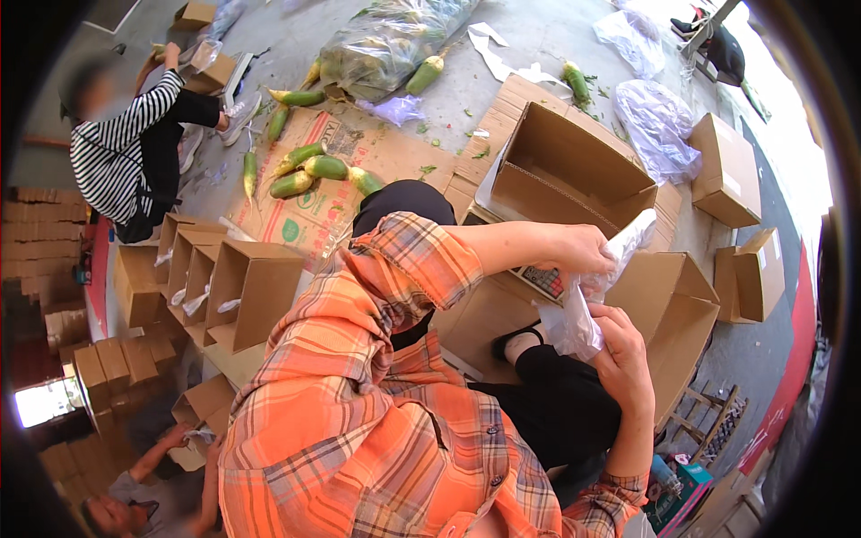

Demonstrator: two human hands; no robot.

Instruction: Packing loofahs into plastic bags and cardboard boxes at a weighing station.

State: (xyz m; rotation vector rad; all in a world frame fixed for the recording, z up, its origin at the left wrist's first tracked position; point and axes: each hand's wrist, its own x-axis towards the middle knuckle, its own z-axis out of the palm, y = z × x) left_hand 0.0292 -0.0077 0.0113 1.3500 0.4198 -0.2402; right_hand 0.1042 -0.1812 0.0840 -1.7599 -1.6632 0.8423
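Observation:
A translucent white plastic bag is gathered between my two hands. My left hand, on the upper arm in view, is closed on its bunched upper part. Below it, my right hand pinches the lower part between thumb and fingers. Just beyond my hands stands an open cardboard box, with nothing visible inside. It appears to rest on a scale, whose keypad shows under my left forearm. A second open cardboard box is right beside my right hand.
Several green-and-white radishes lie on flattened cardboard, near a large clear bag of radishes. Open boxes stand in a row at left. Crumpled plastic and boxes lie right. Two people work at left.

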